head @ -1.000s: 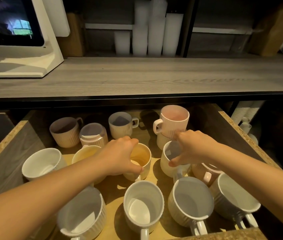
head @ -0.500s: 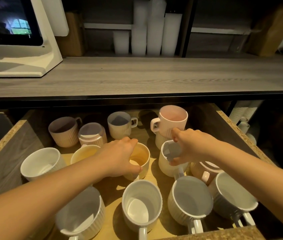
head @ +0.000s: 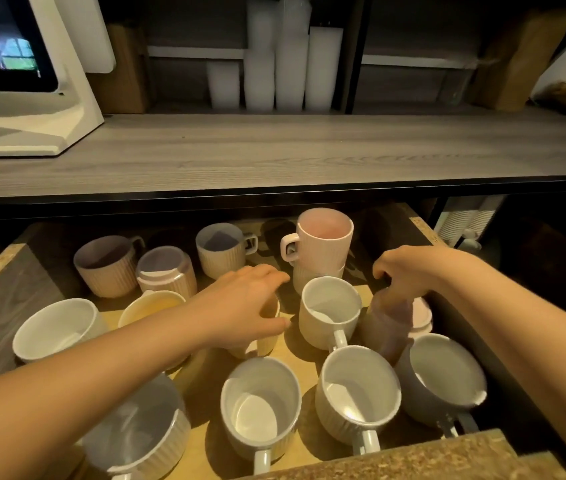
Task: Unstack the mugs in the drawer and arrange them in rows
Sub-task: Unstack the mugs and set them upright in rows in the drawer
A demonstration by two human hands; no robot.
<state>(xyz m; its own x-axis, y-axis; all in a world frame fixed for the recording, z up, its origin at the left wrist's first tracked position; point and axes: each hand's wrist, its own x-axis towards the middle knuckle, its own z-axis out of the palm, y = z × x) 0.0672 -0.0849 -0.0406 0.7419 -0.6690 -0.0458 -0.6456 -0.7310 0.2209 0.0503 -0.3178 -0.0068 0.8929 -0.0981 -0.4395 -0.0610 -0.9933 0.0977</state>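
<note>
Several ribbed mugs stand in the open drawer (head: 411, 457). My left hand (head: 240, 306) grips a yellow mug (head: 271, 336) from above, at mid-drawer. My right hand (head: 409, 271) is closed over a pink mug (head: 387, 323) at the right side; that mug is blurred and tilted, with another pink mug (head: 423, 318) right behind it. A white mug (head: 330, 308) stands free between my hands. At the back a pink mug (head: 323, 237) sits stacked on another mug (head: 316, 280). A lilac mug (head: 167, 271) at back left also looks stacked.
Three white mugs (head: 260, 407) line the front, handles toward me, and a grey one (head: 444, 372) is at the right. A grey counter (head: 274, 150) overhangs the drawer's back, holding a white screen device (head: 32, 109), plastic cups (head: 274, 64) and a brown bag (head: 516, 57).
My right hand has let go of the white mug's rim and moved right onto the pink mug. My left hand has spread further over the yellow mug.
</note>
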